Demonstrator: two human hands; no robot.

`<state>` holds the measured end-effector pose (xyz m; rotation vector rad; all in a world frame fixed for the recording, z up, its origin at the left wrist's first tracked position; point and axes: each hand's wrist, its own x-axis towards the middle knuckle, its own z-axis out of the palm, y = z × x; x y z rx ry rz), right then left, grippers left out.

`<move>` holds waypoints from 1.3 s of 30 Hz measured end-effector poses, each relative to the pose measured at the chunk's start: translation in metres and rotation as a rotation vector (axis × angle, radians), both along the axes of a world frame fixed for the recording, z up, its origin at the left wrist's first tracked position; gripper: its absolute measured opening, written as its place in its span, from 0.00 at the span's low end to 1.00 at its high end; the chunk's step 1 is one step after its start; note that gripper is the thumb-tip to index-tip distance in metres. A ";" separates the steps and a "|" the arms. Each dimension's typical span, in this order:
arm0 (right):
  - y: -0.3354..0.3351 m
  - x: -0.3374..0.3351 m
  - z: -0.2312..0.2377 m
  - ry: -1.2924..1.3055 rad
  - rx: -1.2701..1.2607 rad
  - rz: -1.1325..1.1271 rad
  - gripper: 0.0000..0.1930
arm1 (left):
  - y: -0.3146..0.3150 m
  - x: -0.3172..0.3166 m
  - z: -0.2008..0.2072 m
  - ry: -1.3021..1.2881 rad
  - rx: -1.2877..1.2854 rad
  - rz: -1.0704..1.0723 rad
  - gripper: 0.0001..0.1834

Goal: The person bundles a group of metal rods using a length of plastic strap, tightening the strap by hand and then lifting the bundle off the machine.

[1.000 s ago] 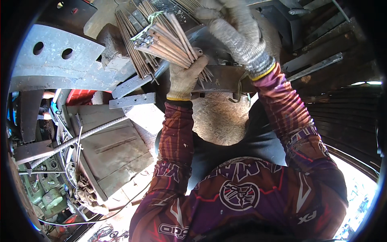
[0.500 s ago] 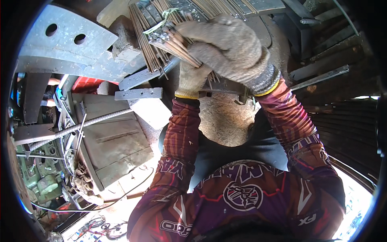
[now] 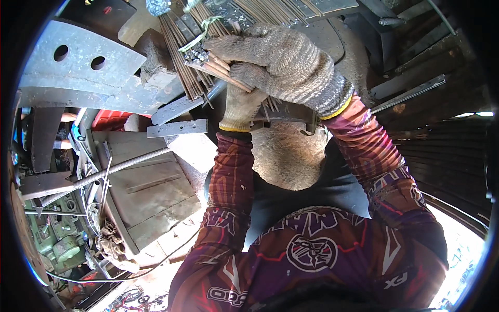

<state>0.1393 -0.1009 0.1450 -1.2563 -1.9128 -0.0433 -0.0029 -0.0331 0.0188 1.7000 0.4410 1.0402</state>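
Note:
Both my hands wear grey-brown knitted gloves and meet at a bundle of thin rusty metal rods (image 3: 224,73) at the top middle. My left hand (image 3: 241,106) is closed round the bundle from below, its fingers partly hidden by the other glove. Across the top lies my right hand (image 3: 291,65), its fingers wrapped over the rods near their ends. A pale green tie (image 3: 201,35) loops round rods just beyond the gloves. More loose rods (image 3: 182,73) lie to the left of the bundle, and others (image 3: 278,11) are spread on the metal surface behind.
At the upper left is a grey steel plate (image 3: 78,62) with two round holes. A flat drilled bar (image 3: 176,128) and a ribbed steel bar (image 3: 122,167) lie left of my forearm, near a brown metal panel (image 3: 156,192). Green machinery (image 3: 60,239) stands at far left.
The view has shifted slightly. My right hand's fingers have moved a little along the bundle, and the rod ends by the tie are tilted somewhat differently. Both hands keep hold.

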 end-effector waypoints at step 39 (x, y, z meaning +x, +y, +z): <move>0.007 0.013 0.005 0.332 0.023 0.043 0.21 | 0.005 -0.001 0.015 0.140 -0.254 -0.174 0.16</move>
